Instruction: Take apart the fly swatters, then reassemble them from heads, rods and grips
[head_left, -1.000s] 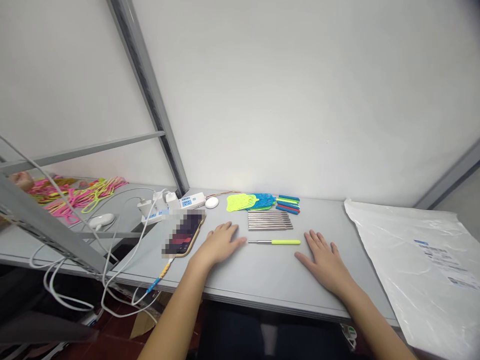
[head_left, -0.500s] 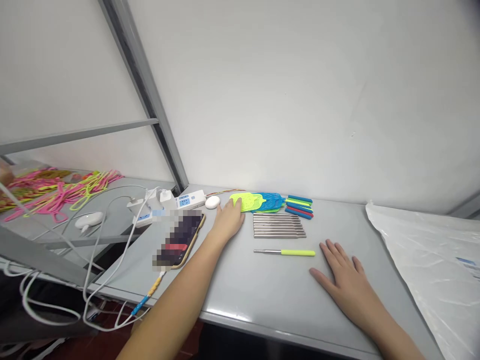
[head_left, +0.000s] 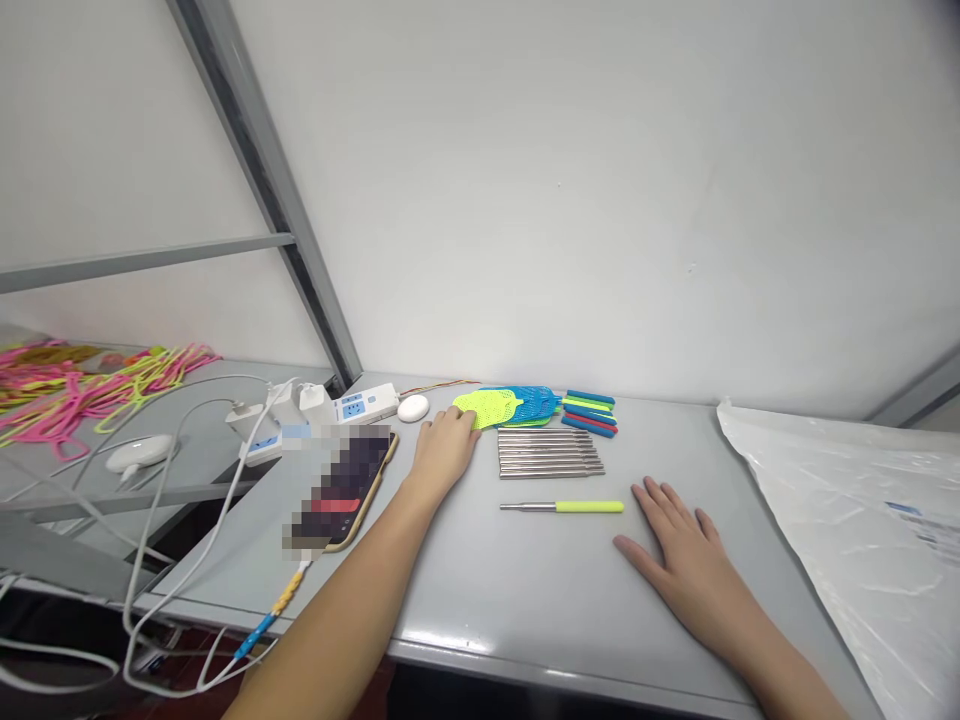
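My left hand [head_left: 445,448] rests at the left end of a stack of perforated fly swatter heads, its fingers touching the yellow-green head [head_left: 487,409]. Blue heads [head_left: 536,403] lie partly under that one. Several blue, green and red handles [head_left: 590,413] are grouped to their right. In front of the heads, several metal rods [head_left: 549,453] lie side by side. A single metal rod with a yellow-green handle [head_left: 590,507] lies nearer to me. Just right of its handle end, my right hand [head_left: 679,548] lies flat on the table with fingers spread, holding nothing.
Left of my left arm is a phone [head_left: 352,485] plugged into a cable. Behind it are a power strip [head_left: 367,402] with chargers and a white rounded object [head_left: 413,407]. A white plastic bag [head_left: 832,500] covers the right side. Pink and yellow cords [head_left: 112,395] lie far left.
The view has shifted slightly, so most things sit a little farther left. Both hands stay in about the same place on the table.
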